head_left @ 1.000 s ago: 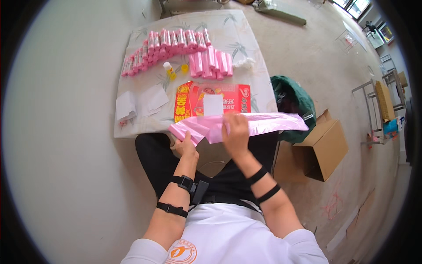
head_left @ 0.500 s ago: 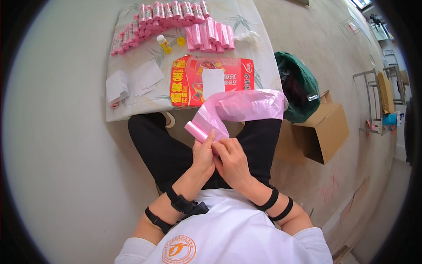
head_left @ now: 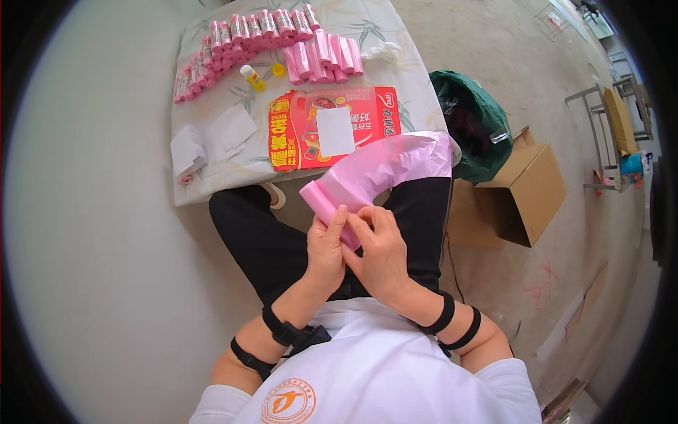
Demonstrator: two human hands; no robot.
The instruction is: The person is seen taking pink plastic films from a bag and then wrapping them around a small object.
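Partly unrolled pink plastic roll (head_left: 321,201), glossy creased tail (head_left: 413,159); left hand (head_left: 327,249), right hand (head_left: 381,253) gripping roll.

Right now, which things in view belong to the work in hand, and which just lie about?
Likely in the work:
pink plastic roll, held by left hand and right hand
stacked pink rolls
white slips
glue stick
red carton

Seemingly just lying about:
cardboard box
tan board

Lettered cardboard (head_left: 302,131), orange shirt emblem (head_left: 289,402), labelled rolls (head_left: 267,26)
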